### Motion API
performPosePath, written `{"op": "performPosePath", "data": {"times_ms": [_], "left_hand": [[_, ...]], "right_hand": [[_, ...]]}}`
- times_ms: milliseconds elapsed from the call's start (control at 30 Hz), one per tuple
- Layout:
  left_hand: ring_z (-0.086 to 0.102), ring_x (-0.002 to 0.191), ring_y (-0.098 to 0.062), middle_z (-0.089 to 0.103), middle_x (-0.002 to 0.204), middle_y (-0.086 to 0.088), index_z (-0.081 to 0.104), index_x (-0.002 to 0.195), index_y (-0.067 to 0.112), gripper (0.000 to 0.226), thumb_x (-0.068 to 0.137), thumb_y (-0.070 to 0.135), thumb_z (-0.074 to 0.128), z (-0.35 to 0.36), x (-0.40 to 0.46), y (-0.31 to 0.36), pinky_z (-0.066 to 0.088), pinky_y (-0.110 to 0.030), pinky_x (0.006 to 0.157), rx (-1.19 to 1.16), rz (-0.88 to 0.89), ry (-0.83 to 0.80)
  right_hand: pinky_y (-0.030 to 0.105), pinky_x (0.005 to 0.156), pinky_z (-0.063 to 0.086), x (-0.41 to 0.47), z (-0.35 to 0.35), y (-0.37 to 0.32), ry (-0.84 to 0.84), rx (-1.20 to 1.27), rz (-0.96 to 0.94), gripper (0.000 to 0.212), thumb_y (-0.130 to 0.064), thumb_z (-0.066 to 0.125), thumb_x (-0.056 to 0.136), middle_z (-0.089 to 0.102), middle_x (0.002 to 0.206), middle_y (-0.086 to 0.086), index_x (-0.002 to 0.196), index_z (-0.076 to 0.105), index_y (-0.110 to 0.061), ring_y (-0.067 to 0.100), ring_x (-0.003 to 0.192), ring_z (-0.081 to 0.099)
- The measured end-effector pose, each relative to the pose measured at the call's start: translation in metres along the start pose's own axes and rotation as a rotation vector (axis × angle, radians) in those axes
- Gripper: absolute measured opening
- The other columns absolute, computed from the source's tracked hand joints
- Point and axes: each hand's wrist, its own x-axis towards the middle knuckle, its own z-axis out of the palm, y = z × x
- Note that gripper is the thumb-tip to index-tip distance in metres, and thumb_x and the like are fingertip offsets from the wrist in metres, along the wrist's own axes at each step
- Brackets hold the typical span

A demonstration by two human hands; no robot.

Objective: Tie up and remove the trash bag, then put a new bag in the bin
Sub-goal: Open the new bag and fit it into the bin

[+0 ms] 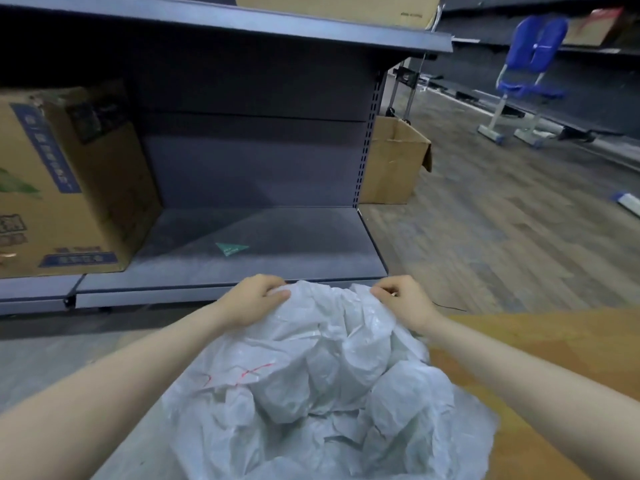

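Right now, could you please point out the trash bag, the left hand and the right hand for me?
trash bag (322,368): head view, on the crumpled white plastic at its middle.
left hand (254,299): head view, on the back of the hand.
right hand (403,299): head view, on the back of the hand.

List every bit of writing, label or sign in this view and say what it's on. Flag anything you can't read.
None of it can be read.
Large cardboard box on the shelf: blue printed bands with characters, too blurred.
Green triangular sticker on the shelf floor: small print, too small.
Board on the top shelf: small dark print, illegible.
White trash bag: red marks, not legible as text.
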Motion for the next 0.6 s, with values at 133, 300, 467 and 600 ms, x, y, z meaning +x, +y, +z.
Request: {"op": "performPosePath", "data": {"times_ms": [133,300,467,600], "left_hand": [[0.034,0.053,-0.014,0.041,0.055,0.001,0.051,0.057,0.009,0.037,0.093,0.016,0.055,0.010,0.005,-0.021,0.027,-0.027,0.052,-0.259,-0.196,0.161],[0.043,0.066,-0.019,0.048,0.071,-0.009,0.048,0.066,0.007,0.030,0.094,0.016,0.056,0.012,0.004,-0.034,0.032,-0.028,0.057,-0.442,-0.477,0.065],[0.056,0.098,-0.017,0.060,0.103,0.000,0.061,0.105,0.014,0.025,0.097,0.034,0.047,0.004,-0.035,-0.024,0.041,-0.030,0.082,-0.326,-0.285,0.386],[0.054,0.092,-0.010,0.058,0.109,0.001,0.055,0.111,0.013,0.024,0.094,0.029,0.050,0.008,-0.098,-0.016,0.041,-0.016,0.067,-0.405,-0.292,0.550]], "right_hand": [[0.027,0.059,0.026,0.001,0.004,0.019,0.037,0.193,0.204,0.032,-0.004,0.054,0.090,0.038,0.060,0.009,0.058,0.048,-0.001,0.018,0.063,0.031],[0.024,0.049,0.023,-0.008,0.006,0.028,-0.159,0.020,0.373,0.045,0.006,0.045,0.088,0.034,0.053,-0.001,0.048,0.037,-0.012,0.012,0.053,0.026],[0.026,0.058,0.029,-0.030,-0.006,0.005,0.135,0.089,0.220,0.044,-0.028,0.041,0.099,0.043,0.058,-0.001,0.059,0.043,-0.012,0.017,0.059,0.038],[0.028,0.090,0.035,-0.073,-0.021,-0.030,0.108,-0.158,0.037,0.052,-0.045,0.043,0.094,0.049,0.130,0.006,0.135,0.046,-0.012,0.019,0.121,0.046]]}}
